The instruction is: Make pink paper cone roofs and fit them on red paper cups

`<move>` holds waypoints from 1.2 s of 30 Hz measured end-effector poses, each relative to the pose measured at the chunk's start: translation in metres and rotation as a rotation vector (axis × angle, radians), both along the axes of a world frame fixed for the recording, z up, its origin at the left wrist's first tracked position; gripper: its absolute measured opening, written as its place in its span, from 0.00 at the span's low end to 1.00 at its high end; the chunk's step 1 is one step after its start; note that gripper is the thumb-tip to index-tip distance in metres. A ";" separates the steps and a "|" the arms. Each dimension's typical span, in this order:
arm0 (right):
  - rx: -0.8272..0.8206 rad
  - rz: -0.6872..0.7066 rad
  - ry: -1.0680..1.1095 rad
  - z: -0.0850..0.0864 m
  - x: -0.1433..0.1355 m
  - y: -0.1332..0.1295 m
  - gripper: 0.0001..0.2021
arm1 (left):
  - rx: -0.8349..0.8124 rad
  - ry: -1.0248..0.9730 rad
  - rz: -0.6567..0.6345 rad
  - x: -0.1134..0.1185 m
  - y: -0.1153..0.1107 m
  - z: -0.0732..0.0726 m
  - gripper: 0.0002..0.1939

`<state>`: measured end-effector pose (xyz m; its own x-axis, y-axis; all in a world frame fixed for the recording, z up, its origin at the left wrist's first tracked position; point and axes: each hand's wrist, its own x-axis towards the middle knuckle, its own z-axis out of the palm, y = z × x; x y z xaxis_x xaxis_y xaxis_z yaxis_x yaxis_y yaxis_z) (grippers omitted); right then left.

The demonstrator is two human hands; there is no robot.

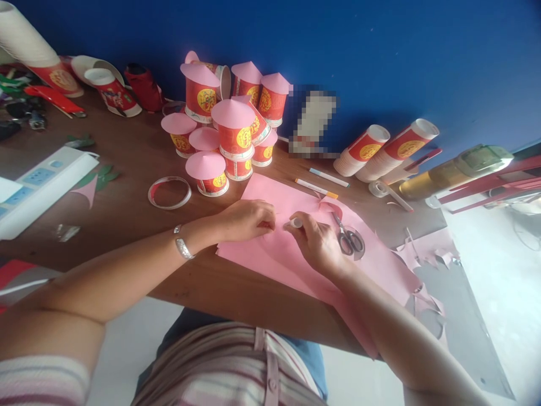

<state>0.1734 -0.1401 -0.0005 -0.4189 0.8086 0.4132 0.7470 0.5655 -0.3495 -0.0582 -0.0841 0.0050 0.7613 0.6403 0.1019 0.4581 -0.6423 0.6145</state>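
Note:
My left hand [252, 220] is closed in a pinch just over the pink paper [287, 197]; whatever its fingers hold, if anything, is hidden. Facing it, a short gap away, my right hand [319, 242] is wrapped round a small tube with a round white end [296, 223]. Most of that tube is covered by the fingers. Black-handled scissors [350, 242] lie on the paper beside my right hand. Behind my left hand stand several red paper cups [202, 97] with pink paper cones [233, 114] on top, some stacked on others.
A tape ring [169, 193] lies left of the paper. Two markers [316, 188] rest behind it. Stacked cups [367, 148] lean by the blue wall [380, 56], near a gold bottle [448, 169]. A power strip [46, 186] sits left; pink scraps [429, 301] lie right.

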 end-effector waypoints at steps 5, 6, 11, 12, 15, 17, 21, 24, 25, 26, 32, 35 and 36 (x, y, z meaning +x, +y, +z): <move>0.028 0.059 -0.033 -0.005 -0.006 0.002 0.10 | -0.001 -0.021 -0.002 -0.002 0.001 -0.004 0.05; 0.031 0.064 -0.045 -0.004 -0.006 0.003 0.10 | -0.001 -0.024 -0.001 -0.002 0.001 -0.004 0.05; 0.052 0.047 -0.067 -0.002 -0.002 0.005 0.10 | 0.032 -0.021 0.000 -0.002 0.001 -0.005 0.05; 0.046 0.033 -0.069 -0.002 -0.001 0.006 0.10 | 0.039 -0.016 0.001 -0.002 0.001 -0.005 0.05; 0.021 0.005 -0.077 -0.002 0.004 0.009 0.09 | 0.049 -0.006 0.004 -0.001 0.000 -0.005 0.05; 0.005 0.006 -0.078 0.000 0.006 0.011 0.08 | 0.046 -0.002 0.009 -0.001 0.000 -0.005 0.06; -0.013 -0.019 -0.089 0.004 0.010 0.012 0.07 | 0.039 -0.006 0.018 0.000 0.000 -0.005 0.06; 0.007 -0.045 -0.098 0.002 0.012 0.014 0.08 | 0.041 -0.008 0.015 0.000 0.000 -0.005 0.07; 0.014 -0.046 -0.100 0.000 0.012 0.014 0.09 | 0.041 -0.008 0.015 0.000 0.000 -0.005 0.07; 0.016 -0.045 -0.101 -0.001 0.013 0.015 0.09 | 0.042 -0.006 0.013 -0.001 0.000 -0.005 0.07; 0.010 -0.191 0.100 0.008 0.026 0.017 0.12 | 0.017 0.027 0.014 0.001 0.000 0.000 0.06; -0.072 -0.282 0.531 0.021 0.032 0.020 0.12 | -0.030 0.068 0.030 0.003 0.000 0.005 0.06; -0.143 -0.271 0.699 0.024 0.034 0.022 0.13 | -0.042 0.080 0.035 0.003 0.001 0.006 0.06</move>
